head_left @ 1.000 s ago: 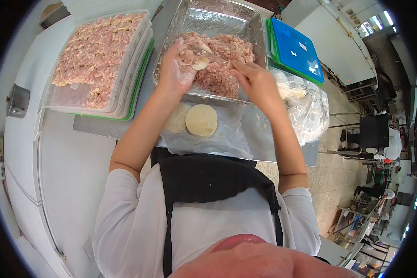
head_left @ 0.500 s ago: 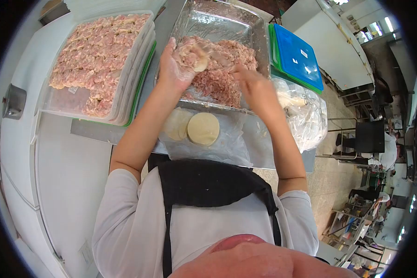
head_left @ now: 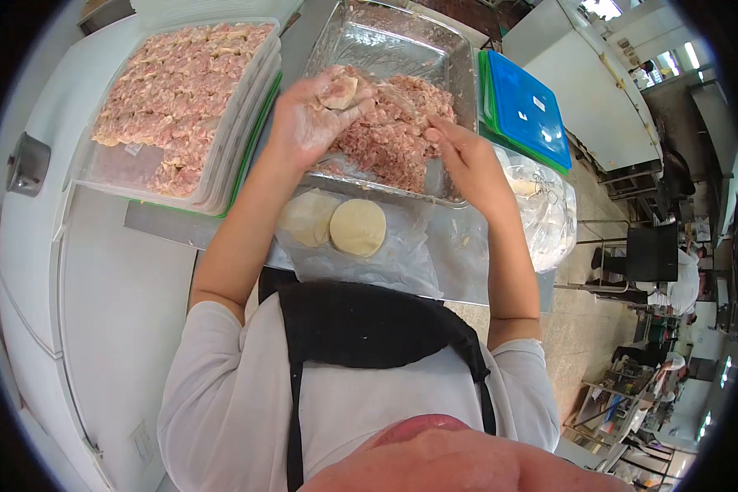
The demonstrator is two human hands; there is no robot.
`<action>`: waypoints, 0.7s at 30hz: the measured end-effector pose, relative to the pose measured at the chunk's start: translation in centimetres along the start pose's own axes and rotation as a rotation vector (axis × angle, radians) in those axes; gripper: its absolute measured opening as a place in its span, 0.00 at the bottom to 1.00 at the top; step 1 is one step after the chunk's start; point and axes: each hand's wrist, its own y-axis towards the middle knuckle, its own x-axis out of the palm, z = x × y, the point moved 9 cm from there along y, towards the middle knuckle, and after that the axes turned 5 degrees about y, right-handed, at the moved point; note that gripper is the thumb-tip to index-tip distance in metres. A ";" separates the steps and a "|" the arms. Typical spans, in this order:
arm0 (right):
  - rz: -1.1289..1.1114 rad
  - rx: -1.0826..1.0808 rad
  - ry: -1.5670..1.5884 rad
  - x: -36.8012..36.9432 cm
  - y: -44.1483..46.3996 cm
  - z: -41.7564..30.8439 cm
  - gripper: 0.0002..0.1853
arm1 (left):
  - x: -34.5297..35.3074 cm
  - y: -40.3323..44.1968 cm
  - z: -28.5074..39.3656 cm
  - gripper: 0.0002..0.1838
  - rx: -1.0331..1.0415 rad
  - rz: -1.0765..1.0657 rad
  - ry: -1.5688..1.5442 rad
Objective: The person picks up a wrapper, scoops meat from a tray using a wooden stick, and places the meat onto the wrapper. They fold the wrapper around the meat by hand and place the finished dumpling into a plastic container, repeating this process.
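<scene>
Over the left side of a metal tray [head_left: 461, 98], my left hand [head_left: 307, 119], dusted with white powder, cups a round wrapper [head_left: 339, 93] with meat filling on it. My right hand [head_left: 471, 160] is closed on a thin tool whose far end lies over the ground meat [head_left: 385, 143]; its shape is hard to make out. Below the tray, a stack of round pale wrappers [head_left: 357, 227] sits on a plastic sheet [head_left: 385, 273], with thinner wrappers [head_left: 308, 217] beside it on the left.
Stacked clear containers [head_left: 258, 90] at the left hold rows of meat-filled pieces [head_left: 176, 90]. A blue lid [head_left: 533, 107] and a plastic bag [head_left: 547, 217] lie at the right. A metal pot [head_left: 29, 164] is far left. People [head_left: 682, 280] are in the right background.
My left hand has turned and its fingers have curled further round the filled wrapper. My right hand has moved slightly right and down, with the tool still in it.
</scene>
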 end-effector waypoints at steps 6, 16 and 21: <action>-0.251 0.457 0.237 -1.5 -1.9 -1.5 0.18 | 8.2 -5.1 3.3 0.29 0.542 -0.346 1.383; -0.340 0.295 0.227 2.0 -4.5 1.5 0.18 | 8.3 -5.0 -1.4 0.23 0.234 -0.693 1.896; -0.120 0.265 -0.384 -0.8 -3.5 -1.0 0.18 | 0.7 -0.5 -2.3 0.30 -0.118 -0.194 1.529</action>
